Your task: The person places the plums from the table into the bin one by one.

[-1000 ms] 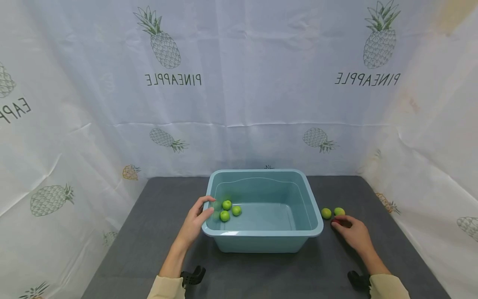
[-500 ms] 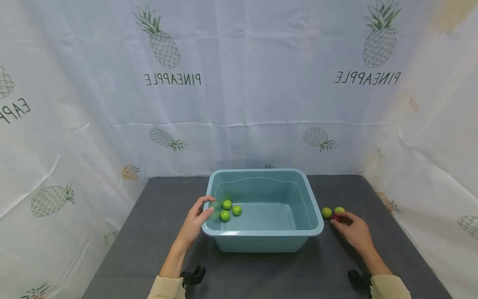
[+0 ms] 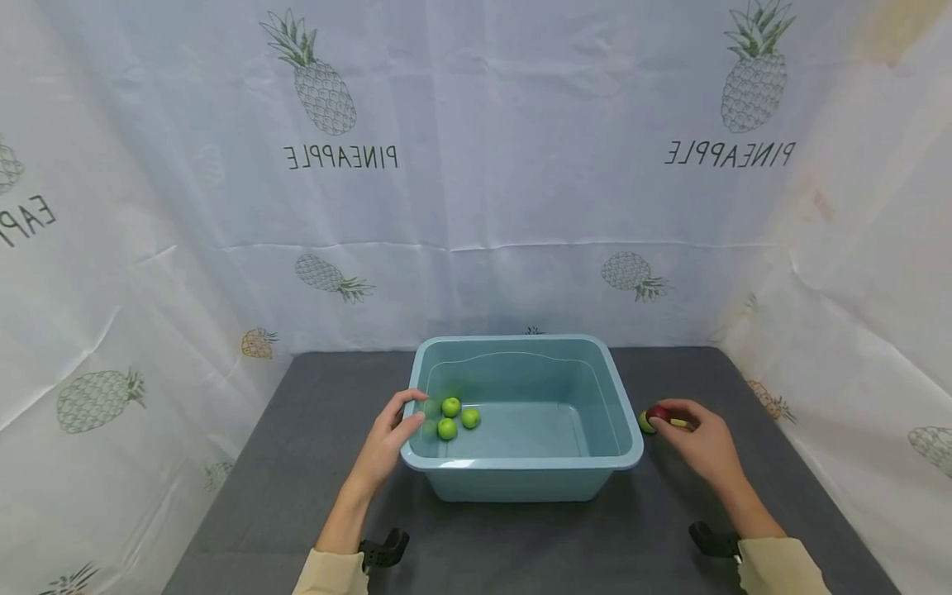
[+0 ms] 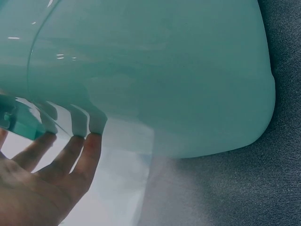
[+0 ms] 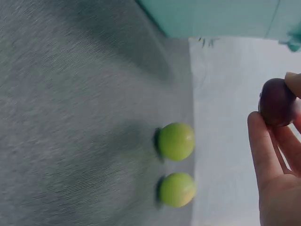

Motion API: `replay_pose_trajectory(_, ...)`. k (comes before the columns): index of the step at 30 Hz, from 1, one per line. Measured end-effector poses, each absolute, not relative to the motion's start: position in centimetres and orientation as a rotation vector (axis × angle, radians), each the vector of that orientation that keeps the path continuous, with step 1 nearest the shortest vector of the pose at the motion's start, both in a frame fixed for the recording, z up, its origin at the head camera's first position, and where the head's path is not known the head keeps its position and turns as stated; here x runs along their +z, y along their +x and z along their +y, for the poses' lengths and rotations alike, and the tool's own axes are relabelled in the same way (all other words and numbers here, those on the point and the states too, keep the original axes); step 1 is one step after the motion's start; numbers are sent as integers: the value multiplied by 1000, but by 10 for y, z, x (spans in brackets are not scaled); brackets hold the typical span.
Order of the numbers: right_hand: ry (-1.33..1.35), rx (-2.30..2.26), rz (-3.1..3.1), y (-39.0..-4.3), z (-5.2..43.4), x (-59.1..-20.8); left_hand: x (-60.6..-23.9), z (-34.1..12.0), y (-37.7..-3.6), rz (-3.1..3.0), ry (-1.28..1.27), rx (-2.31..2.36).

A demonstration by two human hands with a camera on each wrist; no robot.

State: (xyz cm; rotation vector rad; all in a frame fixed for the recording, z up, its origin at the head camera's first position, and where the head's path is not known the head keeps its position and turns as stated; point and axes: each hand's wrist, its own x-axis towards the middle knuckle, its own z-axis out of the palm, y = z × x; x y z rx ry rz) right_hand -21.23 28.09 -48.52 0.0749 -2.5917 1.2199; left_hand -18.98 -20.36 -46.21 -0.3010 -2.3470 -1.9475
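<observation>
My left hand (image 3: 390, 431) grips the left rim of a light blue-green plastic basin (image 3: 524, 464). In the left wrist view its fingertips (image 4: 94, 141) press the basin's outer wall below the rim. Three small round green fruits (image 3: 450, 406) lie in the left part of the basin. To the right of the basin, my right hand (image 3: 702, 442) pinches a dark red plum (image 5: 277, 102) between thumb and fingers, raised over the table. Two yellow-green round fruits (image 5: 176, 141) sit on the table; the head view shows them partly hidden behind the plum and the hand.
The basin stands mid-table on a dark grey cloth (image 3: 283, 496). White curtains (image 3: 521, 190) with pineapple prints hang at the back and both sides. A black strap mount (image 3: 714, 539) is on each wrist, beside beige sleeves (image 3: 781, 566).
My right hand has lifted the plum off the table from in front of the green fruits and moved it slightly left and up. The left hand stays on the basin rim.
</observation>
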Motion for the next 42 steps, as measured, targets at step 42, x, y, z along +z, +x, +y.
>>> replay_pose_trajectory(42,405,1342,-2463,-218,232,-392,-464,-206,-191,-2340,-329,-1945)
